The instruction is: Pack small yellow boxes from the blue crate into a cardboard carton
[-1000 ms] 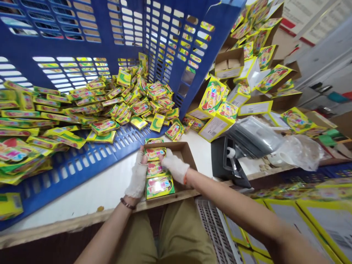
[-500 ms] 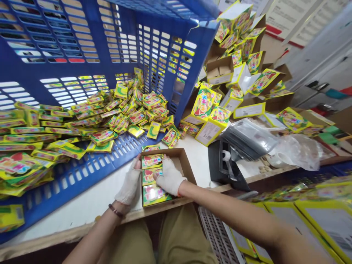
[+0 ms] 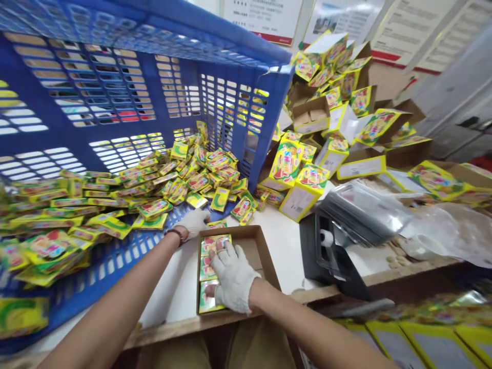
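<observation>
A shallow brown cardboard box (image 3: 261, 254) sits at the table's front edge, a column of small yellow-green fruit-print packs (image 3: 209, 302) along its left side. My right hand (image 3: 234, 274), in a white glove with bare fingertips, lies spread over these packs, palm down. Beyond the box's far left corner, my gloved left hand (image 3: 193, 222) reaches with outstretched fingers beside a loose pack (image 3: 217, 224); its fingertips are partly hidden.
A blue slatted crate (image 3: 253, 174) lies on its side, with a heap of similar packs (image 3: 154, 207) spilling out. Open printed cartons (image 3: 286, 159) pile up at right. A black tape dispenser (image 3: 326, 256) and grey plastic sheets (image 3: 365, 207) lie right of the box.
My left hand has left the box's left side and moved forward to the loose pack. My right hand has flattened out over the packs. The view has tilted upward.
</observation>
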The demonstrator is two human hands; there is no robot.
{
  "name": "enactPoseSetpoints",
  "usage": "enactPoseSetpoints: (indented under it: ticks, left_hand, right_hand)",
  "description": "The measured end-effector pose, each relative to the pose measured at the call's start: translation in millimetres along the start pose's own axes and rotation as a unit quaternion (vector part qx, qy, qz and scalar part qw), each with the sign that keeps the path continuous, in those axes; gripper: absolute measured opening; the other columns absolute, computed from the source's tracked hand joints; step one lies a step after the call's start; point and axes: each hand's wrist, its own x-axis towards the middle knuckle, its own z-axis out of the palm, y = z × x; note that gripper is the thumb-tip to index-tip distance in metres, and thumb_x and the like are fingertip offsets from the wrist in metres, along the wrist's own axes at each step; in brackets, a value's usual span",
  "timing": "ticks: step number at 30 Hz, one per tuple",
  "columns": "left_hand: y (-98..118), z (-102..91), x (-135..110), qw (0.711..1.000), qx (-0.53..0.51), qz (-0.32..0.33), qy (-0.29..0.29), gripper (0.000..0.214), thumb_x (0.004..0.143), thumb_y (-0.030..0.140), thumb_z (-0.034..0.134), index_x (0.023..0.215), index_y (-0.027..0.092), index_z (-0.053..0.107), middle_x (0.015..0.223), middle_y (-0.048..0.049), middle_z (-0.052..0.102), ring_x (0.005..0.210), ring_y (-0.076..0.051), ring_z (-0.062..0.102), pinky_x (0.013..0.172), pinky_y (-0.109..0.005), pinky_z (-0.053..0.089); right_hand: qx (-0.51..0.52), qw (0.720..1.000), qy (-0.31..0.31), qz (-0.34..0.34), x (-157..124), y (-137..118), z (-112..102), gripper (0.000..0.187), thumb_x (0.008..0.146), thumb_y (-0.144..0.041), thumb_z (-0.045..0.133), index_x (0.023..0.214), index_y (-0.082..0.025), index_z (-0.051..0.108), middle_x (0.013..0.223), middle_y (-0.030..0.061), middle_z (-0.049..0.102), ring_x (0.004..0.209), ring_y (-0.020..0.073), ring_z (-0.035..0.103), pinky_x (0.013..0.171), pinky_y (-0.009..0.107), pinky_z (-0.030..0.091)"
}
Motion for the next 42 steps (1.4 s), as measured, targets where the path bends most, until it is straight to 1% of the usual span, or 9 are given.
enactPoseSetpoints:
  ticks: [5, 9, 12, 16, 20, 26, 30, 37, 42]
  left_hand:
    - [-5.9, -16.2, -32.4, 0.988, -0.115, -0.034, 0.096, 0.026, 0.054, 0.034, 0.070, 0.066, 0.020, 0.051, 0.062, 0.0039, 0.050, 0.062, -0.014, 0.047, 0.060, -0.027, 0.038]
    - [9.7, -21.6, -72.1, 0.957, -0.261, -0.019, 0.120, 0.046, 0.064, 0.056, 0.066, 0.089, 0.021, 0.048, 0.079, -0.0002, 0.059, 0.068, -0.015, 0.057, 0.064, -0.029, 0.048]
    - [25.8, -10.3, -96.4, 0.941, -0.329, 0.035, 0.075, 0.049, 0.066, 0.055, 0.071, 0.092, 0.020, 0.050, 0.085, -0.0022, 0.064, 0.074, -0.016, 0.061, 0.069, -0.030, 0.051]
    - [21.2, -13.8, -96.2, 0.991, -0.054, 0.070, 0.103, 0.040, 0.090, 0.053, 0.041, 0.086, 0.019, 0.060, 0.083, -0.0027, 0.064, 0.080, -0.018, 0.062, 0.074, -0.031, 0.051]
    - [-12.7, -60.1, -68.9, 0.970, 0.151, -0.007, 0.190, 0.018, 0.083, 0.032, 0.051, 0.082, 0.019, 0.063, 0.099, -0.0096, 0.064, 0.111, -0.031, 0.056, 0.100, -0.044, 0.041]
    - [-44.4, -97.6, -49.1, 0.938, 0.280, -0.101, 0.178, 0.025, 0.073, 0.022, 0.056, 0.094, 0.012, 0.064, 0.105, -0.0258, 0.064, 0.112, -0.046, 0.054, 0.091, -0.060, 0.040]
    - [-32.9, -91.7, -66.5, 0.936, 0.310, -0.064, 0.152, 0.040, 0.073, 0.024, 0.059, 0.111, 0.013, 0.063, 0.112, -0.0212, 0.065, 0.112, -0.040, 0.057, 0.096, -0.054, 0.041]
    - [28.8, -41.9, -140.1, 0.930, 0.131, 0.341, 0.031, 0.066, 0.077, 0.013, 0.054, 0.141, 0.024, 0.045, 0.125, -0.0098, 0.064, 0.118, -0.024, 0.058, 0.102, -0.040, 0.046]
    - [6.6, -40.4, -129.0, 0.964, 0.113, 0.224, 0.084, 0.067, 0.083, 0.042, 0.062, 0.144, 0.021, 0.043, 0.145, -0.0153, 0.049, 0.134, -0.029, 0.047, 0.113, -0.042, 0.038]
  right_hand:
    - [0.063, 0.985, 0.159, -0.008, -7.6, 3.9, -11.7, 0.055, 0.086, -0.037, 0.059, 0.133, -0.010, 0.059, 0.146, 0.0216, 0.049, 0.142, 0.0398, 0.034, 0.116, 0.060, 0.025]
    - [0.273, 0.900, 0.341, 0.007, 5.5, 10.8, -24.5, 0.042, 0.087, -0.033, 0.053, 0.123, -0.014, 0.063, 0.125, 0.0164, 0.064, 0.121, 0.0276, 0.058, 0.109, 0.045, 0.043]
    - [0.485, 0.820, 0.304, 0.004, 23.3, 8.9, -37.1, 0.046, 0.082, -0.044, 0.060, 0.119, -0.016, 0.060, 0.117, 0.0127, 0.068, 0.108, 0.0271, 0.064, 0.098, 0.044, 0.051]
    - [0.613, 0.747, 0.257, -0.001, 28.5, 1.6, -49.3, 0.044, 0.074, -0.051, 0.068, 0.103, -0.019, 0.058, 0.103, 0.0085, 0.072, 0.094, 0.0240, 0.067, 0.090, 0.040, 0.054]
    - [0.573, 0.786, 0.232, 0.016, 13.6, 4.0, -49.0, 0.043, 0.073, -0.053, 0.071, 0.096, -0.020, 0.056, 0.095, 0.0072, 0.071, 0.088, 0.0229, 0.066, 0.084, 0.039, 0.055]
    - [0.540, 0.816, 0.205, 0.022, 8.3, 6.7, -42.1, 0.042, 0.077, -0.053, 0.069, 0.100, -0.020, 0.057, 0.099, 0.0073, 0.071, 0.091, 0.0237, 0.066, 0.084, 0.039, 0.055]
    - [0.486, 0.858, 0.165, -0.012, 9.2, 7.9, -50.7, 0.038, 0.081, -0.052, 0.065, 0.100, -0.019, 0.060, 0.099, 0.0068, 0.070, 0.091, 0.0234, 0.065, 0.084, 0.038, 0.054]
    - [0.397, 0.901, 0.080, -0.155, 11.2, 13.5, -83.9, 0.042, 0.077, -0.052, 0.069, 0.100, -0.016, 0.065, 0.111, 0.0070, 0.065, 0.108, 0.0239, 0.058, 0.097, 0.038, 0.048]
    - [0.422, 0.901, 0.062, -0.083, -6.3, 11.0, -75.4, 0.033, 0.082, -0.039, 0.066, 0.107, -0.018, 0.060, 0.097, 0.0030, 0.068, 0.087, 0.0184, 0.062, 0.080, 0.032, 0.053]
